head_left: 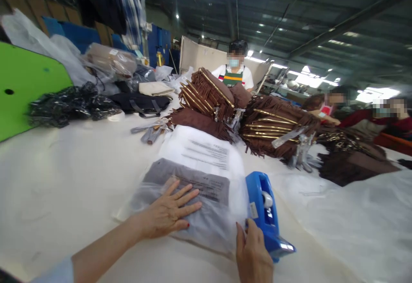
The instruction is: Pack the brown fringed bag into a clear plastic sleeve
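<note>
A frosted plastic bag (212, 227) with a flat grey-brown item inside lies on top of a stack of white printed plastic bags (206, 147). Flat on this bag rests my left hand (161, 214), its fingers spread and holding nothing. At the bag's lower right edge, my right hand (254, 248) has thumb and forefinger drawn together in a pinch on the plastic. Just beside the right hand stands a blue tape dispenser (262, 201) with a roll of tape in it.
Brown fringed bags with gold trim (273, 124) are piled across the far side of the table (64, 180). Crumpled black plastic (74, 104) and a black bag (141, 102) lie at the left, near a green panel (28, 85). A masked co-worker (236, 70) stands behind the pile.
</note>
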{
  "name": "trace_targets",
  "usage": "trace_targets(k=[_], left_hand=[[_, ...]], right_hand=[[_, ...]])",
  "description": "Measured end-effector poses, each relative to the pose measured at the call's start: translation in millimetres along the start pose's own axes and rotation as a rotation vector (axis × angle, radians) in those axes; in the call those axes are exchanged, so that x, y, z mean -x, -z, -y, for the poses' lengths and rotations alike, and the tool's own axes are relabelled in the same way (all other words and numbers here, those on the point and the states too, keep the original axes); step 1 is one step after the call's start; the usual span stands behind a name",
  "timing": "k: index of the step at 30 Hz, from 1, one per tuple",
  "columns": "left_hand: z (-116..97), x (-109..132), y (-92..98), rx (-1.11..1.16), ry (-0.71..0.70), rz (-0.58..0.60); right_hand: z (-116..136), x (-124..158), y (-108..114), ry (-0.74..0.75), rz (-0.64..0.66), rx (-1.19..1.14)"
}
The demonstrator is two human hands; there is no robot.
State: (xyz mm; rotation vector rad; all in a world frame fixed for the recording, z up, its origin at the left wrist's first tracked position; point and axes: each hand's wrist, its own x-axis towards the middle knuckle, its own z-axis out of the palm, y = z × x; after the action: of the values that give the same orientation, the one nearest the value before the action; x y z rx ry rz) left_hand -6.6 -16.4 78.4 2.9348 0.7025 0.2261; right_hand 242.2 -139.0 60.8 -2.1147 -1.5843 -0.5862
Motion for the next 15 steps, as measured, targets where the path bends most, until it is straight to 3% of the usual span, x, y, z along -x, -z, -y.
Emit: trace_targets(k=[3,4,5,7,10,15], left_hand=[[3.2,-0.5,-5.2,0.028,0.002,-0.015],[4.7,-0.6,-6.9,0.032,-0.003,-0.021],[5.9,-0.7,-8.2,0.033,-0.008,-0.025],[7.6,-0.5,-9.9,0.019,-0.014,-0.026],[7.8,-0.3,-10.0,-0.012,-0.009,-0.002],[7.7,-0.4,-10.7,-0.052,-0.012,0.004]], right_hand=[[-24.9,-12.4,31.3,-0.069,-0.25,-0.08],[-38.2,-18.5,39.3,-0.142,-0.269,-0.116],[-52.0,-24.7,44.9,-0.232,-0.213,-0.183],[-76.0,-35.8,49.2,-0.469,0.05,-0.419],[-89.8,-45.4,45.2,-0.718,0.401,-0.808],[-77.9,-51.6,42.5,-0.838,0.471,-1.064]])
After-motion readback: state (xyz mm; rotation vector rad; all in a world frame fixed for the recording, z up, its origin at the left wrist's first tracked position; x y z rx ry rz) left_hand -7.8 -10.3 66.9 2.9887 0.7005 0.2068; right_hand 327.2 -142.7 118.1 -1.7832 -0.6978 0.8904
